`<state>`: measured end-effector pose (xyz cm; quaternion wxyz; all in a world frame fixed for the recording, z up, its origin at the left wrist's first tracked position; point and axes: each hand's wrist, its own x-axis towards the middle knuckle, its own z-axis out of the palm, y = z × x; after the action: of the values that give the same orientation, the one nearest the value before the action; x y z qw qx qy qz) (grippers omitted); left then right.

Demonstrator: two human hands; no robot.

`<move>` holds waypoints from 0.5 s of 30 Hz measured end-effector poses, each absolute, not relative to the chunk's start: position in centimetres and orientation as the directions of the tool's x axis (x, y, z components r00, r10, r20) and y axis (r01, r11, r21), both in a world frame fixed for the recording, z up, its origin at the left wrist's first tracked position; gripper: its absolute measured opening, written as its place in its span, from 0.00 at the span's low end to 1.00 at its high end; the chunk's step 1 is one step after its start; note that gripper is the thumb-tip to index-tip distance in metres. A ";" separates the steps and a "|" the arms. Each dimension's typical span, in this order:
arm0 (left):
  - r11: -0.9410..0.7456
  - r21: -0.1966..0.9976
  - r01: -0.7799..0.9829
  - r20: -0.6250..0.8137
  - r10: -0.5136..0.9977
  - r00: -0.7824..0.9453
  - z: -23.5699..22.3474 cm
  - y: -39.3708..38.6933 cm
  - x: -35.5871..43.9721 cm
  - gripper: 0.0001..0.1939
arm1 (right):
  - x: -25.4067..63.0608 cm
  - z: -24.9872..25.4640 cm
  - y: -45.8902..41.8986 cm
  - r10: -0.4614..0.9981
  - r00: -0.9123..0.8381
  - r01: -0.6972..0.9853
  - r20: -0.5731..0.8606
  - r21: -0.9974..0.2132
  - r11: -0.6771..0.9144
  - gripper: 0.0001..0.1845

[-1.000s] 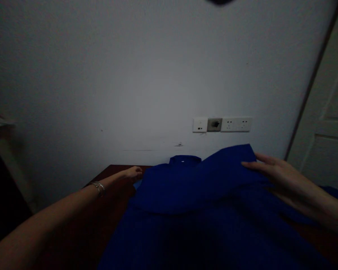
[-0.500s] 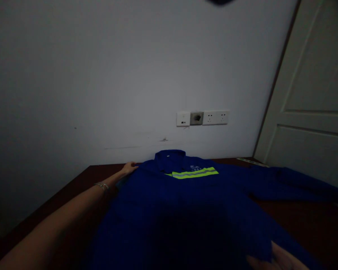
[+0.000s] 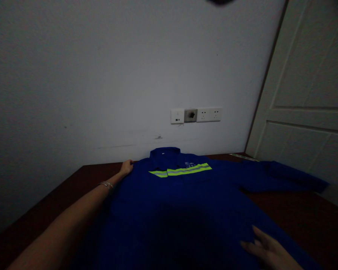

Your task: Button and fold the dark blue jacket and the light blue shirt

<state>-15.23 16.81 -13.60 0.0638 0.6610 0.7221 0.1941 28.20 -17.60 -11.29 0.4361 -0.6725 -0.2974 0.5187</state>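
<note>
A dark blue work jacket [image 3: 146, 202] lies spread on the table, collar toward the wall, with a yellow-green and grey reflective stripe [image 3: 188, 170] across its chest. My left hand [image 3: 126, 167] is closed on the jacket's left shoulder edge, its fingertips partly hidden by the cloth. Low on the right side of the jacket is my right hand [image 3: 266, 247], fingers apart and holding nothing; whether it touches the fabric is hard to tell. One sleeve [image 3: 281, 176] stretches out to the right. The other sleeve cannot be made out beside my left arm.
The dark red-brown table [image 3: 73, 183] meets a pale wall [image 3: 115, 75] at its back edge. Sockets and switches [image 3: 208, 114] are set in the wall above the collar. A panelled door [image 3: 307, 93] stands at the right. A thin strip [image 3: 243, 157] lies at the back right.
My left hand keeps its hold on the shoulder, and more of the reflective stripe shows on the left. My right hand has come further into view over the jacket. The view has shifted slightly right.
</note>
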 end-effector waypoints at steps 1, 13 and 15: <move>0.054 0.353 0.934 0.172 0.978 -0.121 -13.6 16.8 -15.1 0.12 | 28.3 -11.3 -17.4 0.844 0.313 -0.057 -0.435 -0.896 -0.441 0.49; 0.097 0.264 0.960 0.235 0.958 -0.162 -13.9 16.1 -14.5 0.12 | 31.5 -13.9 -13.5 0.895 0.325 -0.032 -0.305 -0.950 -0.312 0.53; 0.104 0.252 0.962 0.226 0.960 -0.163 -14.0 15.8 -14.3 0.13 | 31.9 -14.5 -13.5 0.901 0.326 0.070 -0.287 -0.943 -0.326 0.52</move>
<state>-14.25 15.75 -14.00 -0.0025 0.6468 0.7431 0.1716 31.95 -13.45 -14.45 0.4556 -0.6749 -0.3596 0.4557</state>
